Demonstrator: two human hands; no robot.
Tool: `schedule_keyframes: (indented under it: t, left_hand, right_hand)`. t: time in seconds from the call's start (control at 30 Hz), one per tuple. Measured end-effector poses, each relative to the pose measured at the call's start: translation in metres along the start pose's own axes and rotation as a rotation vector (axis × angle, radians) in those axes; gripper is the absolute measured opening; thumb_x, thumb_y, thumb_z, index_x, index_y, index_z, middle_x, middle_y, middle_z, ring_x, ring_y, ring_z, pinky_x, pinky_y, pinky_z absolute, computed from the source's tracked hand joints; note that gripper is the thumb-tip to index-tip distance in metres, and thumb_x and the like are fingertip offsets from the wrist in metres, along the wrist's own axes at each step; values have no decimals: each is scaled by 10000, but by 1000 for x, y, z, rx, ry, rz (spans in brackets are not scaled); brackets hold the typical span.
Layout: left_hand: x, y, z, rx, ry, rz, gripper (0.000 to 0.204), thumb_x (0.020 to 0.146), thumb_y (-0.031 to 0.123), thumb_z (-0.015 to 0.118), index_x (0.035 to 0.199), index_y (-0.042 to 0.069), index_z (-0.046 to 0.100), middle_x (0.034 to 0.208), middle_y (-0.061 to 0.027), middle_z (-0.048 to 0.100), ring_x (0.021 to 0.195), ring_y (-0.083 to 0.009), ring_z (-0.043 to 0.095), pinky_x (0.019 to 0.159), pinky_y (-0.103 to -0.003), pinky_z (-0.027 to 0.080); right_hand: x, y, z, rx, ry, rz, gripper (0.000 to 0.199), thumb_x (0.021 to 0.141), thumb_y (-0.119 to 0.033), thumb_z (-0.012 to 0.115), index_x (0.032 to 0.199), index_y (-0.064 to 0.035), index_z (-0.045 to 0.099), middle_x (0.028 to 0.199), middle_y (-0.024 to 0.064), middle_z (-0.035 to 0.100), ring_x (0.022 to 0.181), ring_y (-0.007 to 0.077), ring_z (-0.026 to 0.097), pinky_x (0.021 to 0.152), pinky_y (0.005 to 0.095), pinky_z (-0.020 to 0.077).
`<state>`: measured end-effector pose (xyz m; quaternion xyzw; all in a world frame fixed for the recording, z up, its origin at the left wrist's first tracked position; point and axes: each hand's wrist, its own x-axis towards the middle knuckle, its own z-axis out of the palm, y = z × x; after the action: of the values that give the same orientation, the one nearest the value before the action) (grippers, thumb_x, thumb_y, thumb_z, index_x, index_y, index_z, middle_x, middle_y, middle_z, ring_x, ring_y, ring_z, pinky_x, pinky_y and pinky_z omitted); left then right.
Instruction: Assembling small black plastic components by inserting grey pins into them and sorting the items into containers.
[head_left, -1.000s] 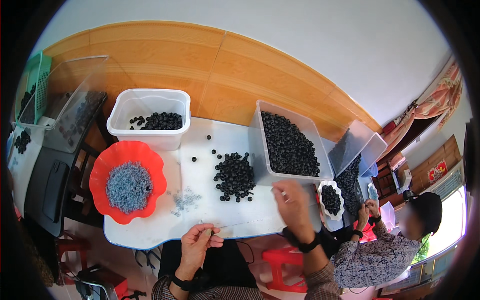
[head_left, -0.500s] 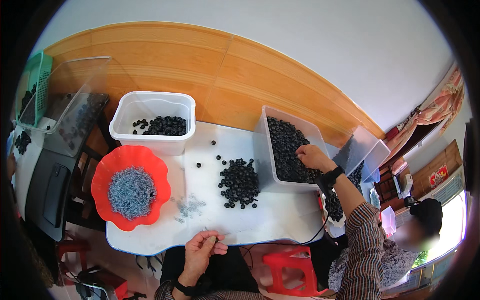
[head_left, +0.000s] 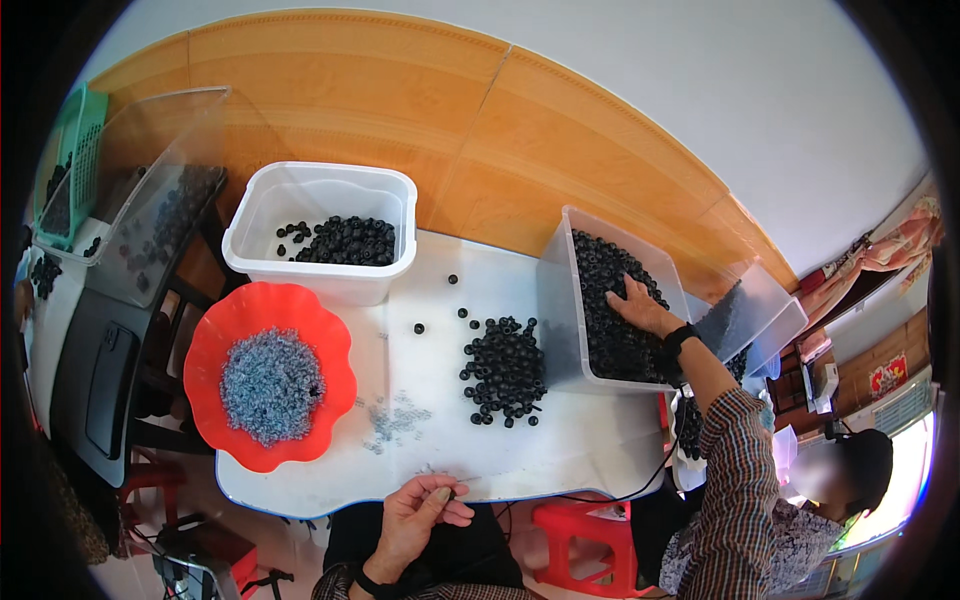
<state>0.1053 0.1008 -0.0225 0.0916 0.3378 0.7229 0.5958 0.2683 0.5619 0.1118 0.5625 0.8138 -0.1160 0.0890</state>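
Observation:
My left hand [head_left: 420,512] is at the near edge of the white table [head_left: 590,440], its fingers pinched on a small dark part. My right hand [head_left: 640,305], with a black band on the wrist and a plaid sleeve, lies flat with spread fingers on the black ring-shaped pieces inside a clear bin [head_left: 560,300]. A loose pile of the same black pieces [head_left: 505,370] sits on the table just left of that bin. A few small clear bits [head_left: 400,420] lie scattered in front of my left hand.
A red scalloped bowl [head_left: 215,330] of small grey bits stands at the left. A white tub [head_left: 320,180] with black pieces is at the back. More clear bins [head_left: 150,200] and a green basket [head_left: 70,150] are far left. Another person [head_left: 850,470] sits at the lower right, a red stool [head_left: 575,545] below.
My right hand has gone from the table's near edge up into the clear bin and now rests on the black pieces. My left hand has stayed at the table edge.

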Motion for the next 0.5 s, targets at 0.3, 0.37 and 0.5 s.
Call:
schedule_keyframes:
  t: [0.3, 0.37, 0.5]
  left_hand:
    - [-1, 0, 0, 40, 23, -8, 212, 1001, 44, 490, 1160, -73, 565, 1065, -201, 656, 814, -265, 710, 712, -363, 623]
    - [-1, -1, 0, 33, 8, -2, 211, 1000, 45, 494, 1160, -73, 566, 1065, -201, 656, 814, -265, 711, 712, -362, 623]
    - [0, -2, 2, 37, 14, 14, 211, 1001, 46, 493, 1160, -72, 566, 1071, -204, 656, 817, -267, 712, 713, -362, 623]
  right_hand:
    - [-14, -20, -5, 226, -133, -34, 926, 819, -561, 624, 1485, -62, 217, 1404, 256, 317, 1224, 398, 439, 892, 477, 499]
    - [-16, -18, -6, 253, -101, -42, 915, 816, -544, 634, 1485, -75, 221, 1397, 253, 317, 1215, 385, 440, 905, 467, 489]
    - [-8, -5, 0, 251, -85, -135, 920, 793, -517, 685, 1474, -86, 242, 1398, 263, 325, 1249, 395, 412, 988, 466, 432]
